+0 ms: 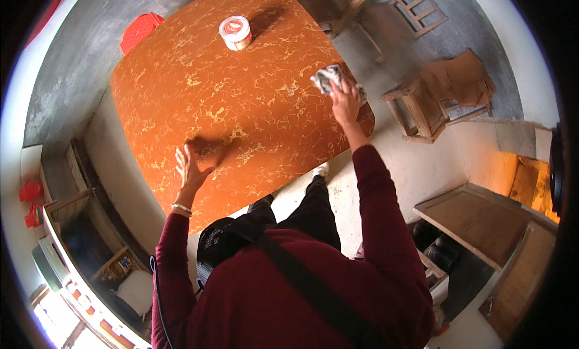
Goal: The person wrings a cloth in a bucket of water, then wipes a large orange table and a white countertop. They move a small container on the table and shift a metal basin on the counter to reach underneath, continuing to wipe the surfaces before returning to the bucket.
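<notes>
the cloth (329,77) sits crumpled at the desk's right edge, upper middle of the frame, clamped in my right hand (345,101). my left hand (194,163) rests lower left on the orange marbled desk (229,101), fingers apart, holding nothing. a white tub (235,33) stands near the top edge. wooden stools (422,101) stand at upper right.

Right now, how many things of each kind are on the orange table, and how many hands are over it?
Round tub with a white lid: 1
Crumpled grey cloth, held by the right hand: 1
Hands over the orange table, counting the open left hand: 2
Total: 4
</notes>
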The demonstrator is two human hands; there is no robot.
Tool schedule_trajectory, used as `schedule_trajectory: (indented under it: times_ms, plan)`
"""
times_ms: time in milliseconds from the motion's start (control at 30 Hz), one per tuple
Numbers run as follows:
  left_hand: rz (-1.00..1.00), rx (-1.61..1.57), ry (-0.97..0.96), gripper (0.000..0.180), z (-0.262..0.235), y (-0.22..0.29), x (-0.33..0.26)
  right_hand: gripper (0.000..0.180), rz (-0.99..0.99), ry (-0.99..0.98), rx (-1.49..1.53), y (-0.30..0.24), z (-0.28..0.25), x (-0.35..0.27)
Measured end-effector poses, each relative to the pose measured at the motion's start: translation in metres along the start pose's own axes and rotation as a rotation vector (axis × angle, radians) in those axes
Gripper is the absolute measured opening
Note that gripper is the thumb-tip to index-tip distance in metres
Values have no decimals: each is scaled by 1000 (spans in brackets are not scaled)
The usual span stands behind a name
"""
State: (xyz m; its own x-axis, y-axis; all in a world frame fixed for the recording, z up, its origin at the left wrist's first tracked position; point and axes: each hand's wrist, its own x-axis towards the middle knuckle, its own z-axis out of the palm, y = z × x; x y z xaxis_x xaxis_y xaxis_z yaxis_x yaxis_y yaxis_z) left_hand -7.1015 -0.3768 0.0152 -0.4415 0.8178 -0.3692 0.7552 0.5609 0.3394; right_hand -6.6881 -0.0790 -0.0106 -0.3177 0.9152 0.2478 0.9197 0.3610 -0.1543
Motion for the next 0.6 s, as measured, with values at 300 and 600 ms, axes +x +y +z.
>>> schedule_trajectory:
  times_ms: [300,600]
  plan:
    - [4,22,53,123,61,155,21,36,-422,-298,212,-18,-41,-60]
    - [-384,19,-18,132,88,247,-19,38,-810,-242,340,34,-12,20]
